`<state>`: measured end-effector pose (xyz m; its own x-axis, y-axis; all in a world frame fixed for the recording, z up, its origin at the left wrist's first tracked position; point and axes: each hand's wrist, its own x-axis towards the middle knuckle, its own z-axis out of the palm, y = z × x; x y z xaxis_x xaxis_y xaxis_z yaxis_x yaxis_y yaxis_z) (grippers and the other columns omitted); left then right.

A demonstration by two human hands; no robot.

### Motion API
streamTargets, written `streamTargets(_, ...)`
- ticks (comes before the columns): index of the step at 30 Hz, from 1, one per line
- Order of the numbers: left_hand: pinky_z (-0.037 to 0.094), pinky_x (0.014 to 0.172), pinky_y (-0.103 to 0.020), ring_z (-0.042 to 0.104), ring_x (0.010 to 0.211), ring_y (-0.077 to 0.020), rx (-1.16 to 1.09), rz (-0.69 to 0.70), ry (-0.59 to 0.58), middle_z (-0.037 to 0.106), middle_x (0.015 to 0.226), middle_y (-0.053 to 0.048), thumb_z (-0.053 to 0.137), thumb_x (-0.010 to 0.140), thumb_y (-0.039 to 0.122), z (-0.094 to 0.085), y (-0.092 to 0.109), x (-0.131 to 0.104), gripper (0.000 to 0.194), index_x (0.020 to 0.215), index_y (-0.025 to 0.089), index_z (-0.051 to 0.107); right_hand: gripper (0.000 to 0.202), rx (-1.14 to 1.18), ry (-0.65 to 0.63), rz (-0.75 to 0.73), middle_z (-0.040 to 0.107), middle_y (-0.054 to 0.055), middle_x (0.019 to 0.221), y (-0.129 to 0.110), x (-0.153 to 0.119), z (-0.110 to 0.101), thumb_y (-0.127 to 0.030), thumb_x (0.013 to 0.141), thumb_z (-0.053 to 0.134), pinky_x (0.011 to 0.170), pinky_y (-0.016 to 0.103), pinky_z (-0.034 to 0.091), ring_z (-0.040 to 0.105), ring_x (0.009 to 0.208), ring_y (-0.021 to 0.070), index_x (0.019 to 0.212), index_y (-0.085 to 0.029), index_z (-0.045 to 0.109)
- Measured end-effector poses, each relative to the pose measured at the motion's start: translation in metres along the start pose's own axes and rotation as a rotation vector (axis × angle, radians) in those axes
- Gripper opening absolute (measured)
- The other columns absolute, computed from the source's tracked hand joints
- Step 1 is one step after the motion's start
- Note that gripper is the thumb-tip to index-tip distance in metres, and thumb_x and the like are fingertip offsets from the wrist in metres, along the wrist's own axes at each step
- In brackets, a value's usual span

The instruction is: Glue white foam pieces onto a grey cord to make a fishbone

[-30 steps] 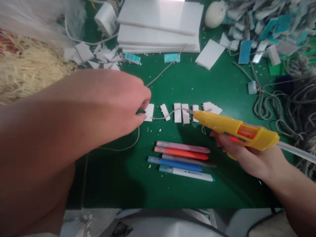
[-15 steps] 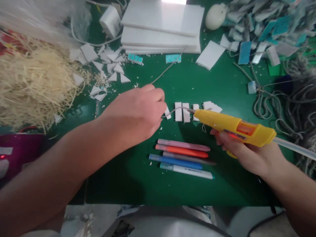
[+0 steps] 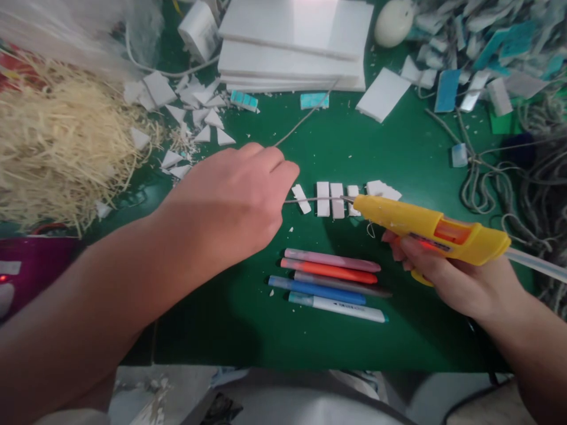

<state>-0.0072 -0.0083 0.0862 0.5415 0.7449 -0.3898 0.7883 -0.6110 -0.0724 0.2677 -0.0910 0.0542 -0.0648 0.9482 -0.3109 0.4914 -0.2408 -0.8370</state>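
My left hand (image 3: 234,198) is closed on a thin grey cord (image 3: 305,119), which comes out on both sides of the fist. To its right the cord runs straight across a row of small white foam strips (image 3: 323,199). A yellow hot glue gun (image 3: 425,227) is gripped in my right hand (image 3: 447,283), its metal nozzle at the cord over the strips. The leftmost strip (image 3: 302,199) lies tilted beside my left fingers. Below the row lie several markers, among them an orange one (image 3: 330,270) and a blue one (image 3: 316,289).
Stacked white foam boards (image 3: 292,62) lie at the back. Straw-like shreds (image 3: 66,141) and white foam scraps (image 3: 159,88) fill the left. Cut pieces (image 3: 447,90) and tangled grey cord (image 3: 473,183) lie on the right, near a white egg-shaped object (image 3: 394,22).
My left hand has shifted left, pulling the curved cord straight across the strips. The glue gun's nozzle stays near the cord. The view has shifted slightly.
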Motion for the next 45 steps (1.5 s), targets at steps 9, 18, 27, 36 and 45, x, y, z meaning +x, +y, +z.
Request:
streamTargets(9, 0.061, 0.106, -0.046, 0.070, 0.123, -0.0357, -0.076, 0.035, 0.095, 0.074, 0.130, -0.016, 0.069, 0.108, 0.040, 0.012, 0.004, 0.011, 0.032, 0.128, 0.016, 0.076, 0.060, -0.006, 0.002, -0.018, 0.062, 0.002, 0.058, -0.001, -0.001, -0.001, -0.083, 0.086, 0.085, 0.044, 0.032, 0.045, 0.055, 0.050, 0.0175, 0.067, -0.030, 0.064)
streamTargets(18, 0.064, 0.108, -0.053, 0.069, 0.131, -0.0403, -0.072, -0.045, -0.073, 0.071, 0.139, -0.012, 0.085, 0.095, 0.033, 0.002, -0.011, 0.002, 0.051, 0.142, 0.020, 0.071, 0.054, -0.029, 0.026, -0.051, 0.066, 0.003, 0.059, -0.001, 0.001, -0.002, -0.079, 0.086, 0.087, 0.043, 0.033, 0.046, 0.059, 0.048, 0.0190, 0.071, -0.030, 0.068)
streamTargets(27, 0.064, 0.096, -0.048, 0.071, 0.114, -0.0332, -0.078, -0.109, -0.122, 0.071, 0.121, -0.010, 0.068, 0.108, 0.026, -0.002, -0.010, 0.001, 0.018, 0.122, 0.019, 0.075, 0.056, 0.007, -0.019, -0.016, 0.063, 0.001, 0.059, -0.001, 0.001, -0.002, -0.081, 0.085, 0.087, 0.043, 0.032, 0.046, 0.056, 0.049, 0.0180, 0.073, -0.031, 0.065)
streamTargets(36, 0.062, 0.097, -0.045, 0.072, 0.118, -0.0353, -0.085, -0.054, -0.068, 0.072, 0.124, -0.009, 0.072, 0.099, 0.033, 0.003, -0.007, 0.007, 0.024, 0.120, 0.023, 0.076, 0.046, 0.022, -0.015, -0.012, 0.064, 0.001, 0.059, 0.002, -0.002, -0.003, -0.071, 0.086, 0.089, 0.044, 0.032, 0.047, 0.057, 0.050, 0.0182, 0.075, -0.031, 0.067)
streamTargets(45, 0.066, 0.092, -0.044, 0.072, 0.103, -0.0297, -0.011, -0.045, -0.019, 0.075, 0.114, -0.009, 0.065, 0.107, 0.033, -0.001, -0.010, 0.004, 0.018, 0.114, 0.020, 0.075, 0.051, 0.010, -0.012, -0.017, 0.062, 0.001, 0.057, -0.001, -0.001, -0.002, -0.074, 0.085, 0.087, 0.042, 0.030, 0.043, 0.054, 0.048, 0.0165, 0.071, -0.030, 0.066)
